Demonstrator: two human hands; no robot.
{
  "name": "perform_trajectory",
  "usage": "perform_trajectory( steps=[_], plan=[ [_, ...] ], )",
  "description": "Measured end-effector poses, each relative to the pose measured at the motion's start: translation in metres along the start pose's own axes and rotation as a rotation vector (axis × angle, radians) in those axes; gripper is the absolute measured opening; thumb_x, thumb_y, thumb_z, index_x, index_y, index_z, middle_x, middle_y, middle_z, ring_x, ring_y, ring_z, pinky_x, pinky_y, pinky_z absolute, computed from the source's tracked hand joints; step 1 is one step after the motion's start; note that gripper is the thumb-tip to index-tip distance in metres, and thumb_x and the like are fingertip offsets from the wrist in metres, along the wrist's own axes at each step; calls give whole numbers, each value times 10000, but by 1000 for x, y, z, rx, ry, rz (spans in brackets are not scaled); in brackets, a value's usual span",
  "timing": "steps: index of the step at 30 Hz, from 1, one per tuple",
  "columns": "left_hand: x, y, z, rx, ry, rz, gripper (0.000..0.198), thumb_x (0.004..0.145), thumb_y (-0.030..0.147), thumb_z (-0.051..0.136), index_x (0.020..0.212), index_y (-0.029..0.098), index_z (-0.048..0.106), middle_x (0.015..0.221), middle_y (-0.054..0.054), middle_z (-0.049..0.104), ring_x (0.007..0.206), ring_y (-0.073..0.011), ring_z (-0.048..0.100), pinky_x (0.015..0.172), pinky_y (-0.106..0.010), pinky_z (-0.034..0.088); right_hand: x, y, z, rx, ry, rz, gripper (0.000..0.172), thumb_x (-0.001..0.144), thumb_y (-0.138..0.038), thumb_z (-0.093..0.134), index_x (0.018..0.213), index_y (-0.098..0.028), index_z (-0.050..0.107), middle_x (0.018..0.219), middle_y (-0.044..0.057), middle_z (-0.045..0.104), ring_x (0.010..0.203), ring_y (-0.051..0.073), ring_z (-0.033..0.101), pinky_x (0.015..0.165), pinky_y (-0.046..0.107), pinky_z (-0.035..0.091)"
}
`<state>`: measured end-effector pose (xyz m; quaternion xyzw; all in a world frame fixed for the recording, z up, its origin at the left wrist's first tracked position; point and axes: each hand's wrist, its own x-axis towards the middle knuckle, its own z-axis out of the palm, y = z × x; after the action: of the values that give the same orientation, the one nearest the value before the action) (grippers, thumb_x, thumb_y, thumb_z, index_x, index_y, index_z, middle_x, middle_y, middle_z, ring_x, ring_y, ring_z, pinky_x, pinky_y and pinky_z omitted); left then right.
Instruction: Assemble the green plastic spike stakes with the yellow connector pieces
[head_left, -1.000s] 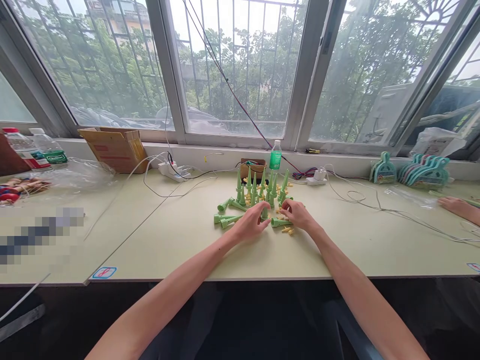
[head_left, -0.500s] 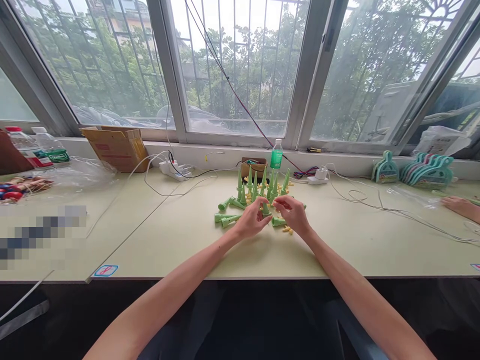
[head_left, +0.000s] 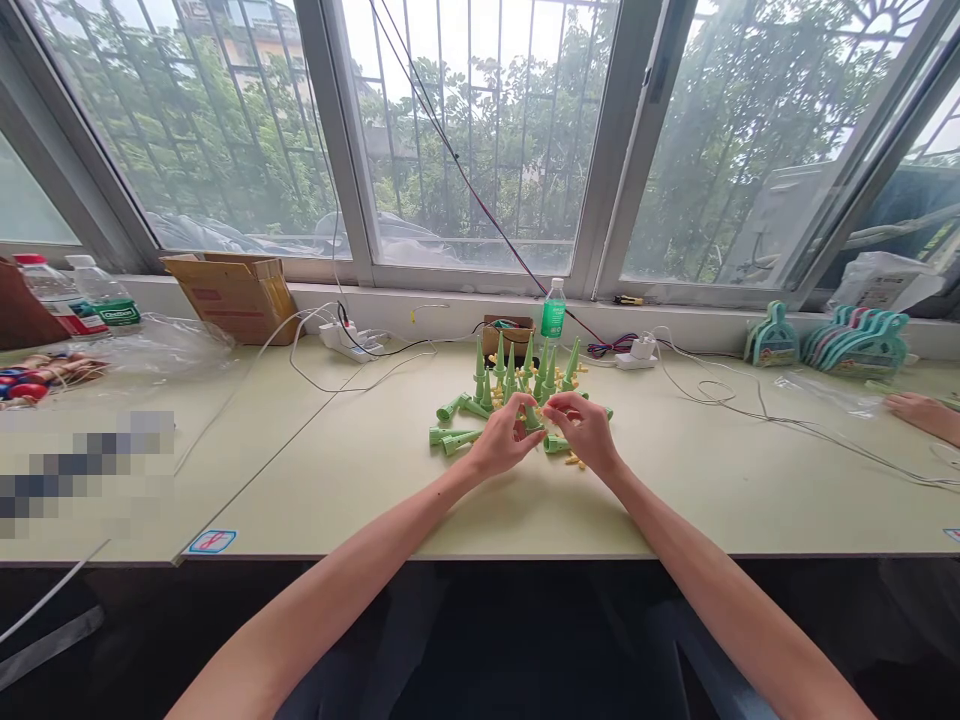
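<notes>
My left hand (head_left: 502, 438) is closed around a green cone (head_left: 532, 418) near the middle of the table. Just to its right, my right hand (head_left: 583, 430) pinches something too small to make out, close to the cone. Several green cones (head_left: 510, 380) stand upright behind my hands, with small yellow pieces (head_left: 570, 376) on and among them. More green cones (head_left: 459, 440) lie on their sides to the left, and one (head_left: 555, 444) lies below my right hand. Loose yellow pieces (head_left: 575, 461) are in front of it.
Behind the cones are a small brown box (head_left: 508, 324) and a green-labelled bottle (head_left: 553, 310). Cables and power strips (head_left: 351, 342) run along the window. A cardboard box (head_left: 232, 300) stands left. Teal hangers (head_left: 855, 342) and another person's hand (head_left: 919, 408) are right.
My right hand has shifted very slightly left, nearer the cone in my left hand. My left hand has barely moved.
</notes>
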<state>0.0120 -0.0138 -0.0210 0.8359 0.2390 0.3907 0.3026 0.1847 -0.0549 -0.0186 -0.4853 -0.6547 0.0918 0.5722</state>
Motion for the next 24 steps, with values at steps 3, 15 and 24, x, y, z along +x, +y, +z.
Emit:
perform_trajectory(
  steps=[3, 15, 24],
  plan=[
    [0, -1, 1, -5, 4, -2, 373, 833, 370, 613, 1111, 217, 418, 980, -18, 531, 513, -49, 511, 487, -200, 423, 0, 1, 1, 12, 6, -10, 258, 836, -436, 623, 820, -183, 670, 794, 48, 687, 697, 166, 614, 629, 280, 514],
    [0, 2, 1, -51, 12, 3, 386, 832, 391, 623, 1101, 215, 409, 943, -6, 541, 493, -41, 498, 465, -184, 405, 0, 1, 1, 31, 12, -18, 267, 844, -450, 621, 805, -187, 650, 762, 34, 664, 666, 152, 590, 594, 262, 502],
    [1, 1, 0, -19, 50, 3, 398, 827, 398, 631, 1105, 208, 418, 846, 17, 556, 486, -59, 496, 473, -193, 402, 1, 6, 2, 42, -13, -12, 292, 846, -470, 618, 783, -185, 607, 719, 28, 633, 617, 141, 550, 569, 258, 487]
  ],
)
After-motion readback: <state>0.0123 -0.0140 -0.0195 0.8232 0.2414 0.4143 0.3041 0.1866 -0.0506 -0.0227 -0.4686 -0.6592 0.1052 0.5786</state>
